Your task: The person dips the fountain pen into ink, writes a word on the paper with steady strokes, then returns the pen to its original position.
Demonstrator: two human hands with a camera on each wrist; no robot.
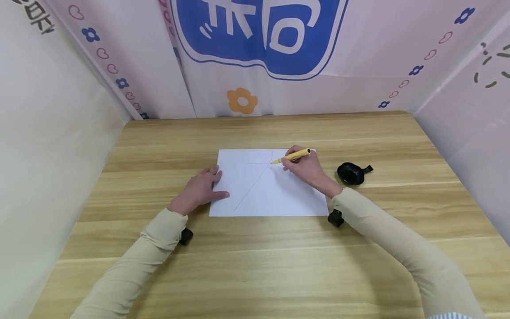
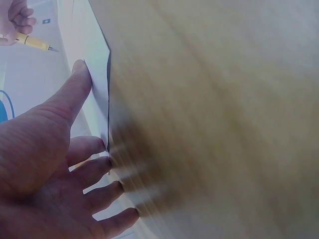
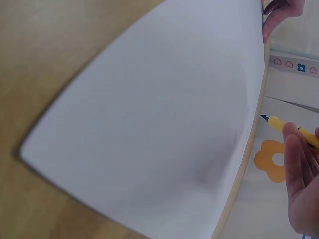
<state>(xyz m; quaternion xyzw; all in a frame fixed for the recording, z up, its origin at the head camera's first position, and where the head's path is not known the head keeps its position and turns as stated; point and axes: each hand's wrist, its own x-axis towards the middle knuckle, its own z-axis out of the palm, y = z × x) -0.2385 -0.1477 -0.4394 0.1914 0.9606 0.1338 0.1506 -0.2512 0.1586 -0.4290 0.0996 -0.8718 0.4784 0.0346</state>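
A white sheet of paper lies on the wooden table, carrying a thin horizontal line near its top and a long slanting line that crosses it. My right hand pinches a yellow pen, its nib close over the paper where the lines meet. In the right wrist view the pen shows a dark nib beyond the fingers. At the paper's left edge rests my left hand, fingers spread, with the thumb on the sheet. The left wrist view shows the left hand's fingertips on the table along the paper's edge.
A small black pan-shaped dish with a short handle stands right of the paper. The wooden table ends at printed cloth walls behind and at both sides. Black wrist cameras sit under both sleeves.
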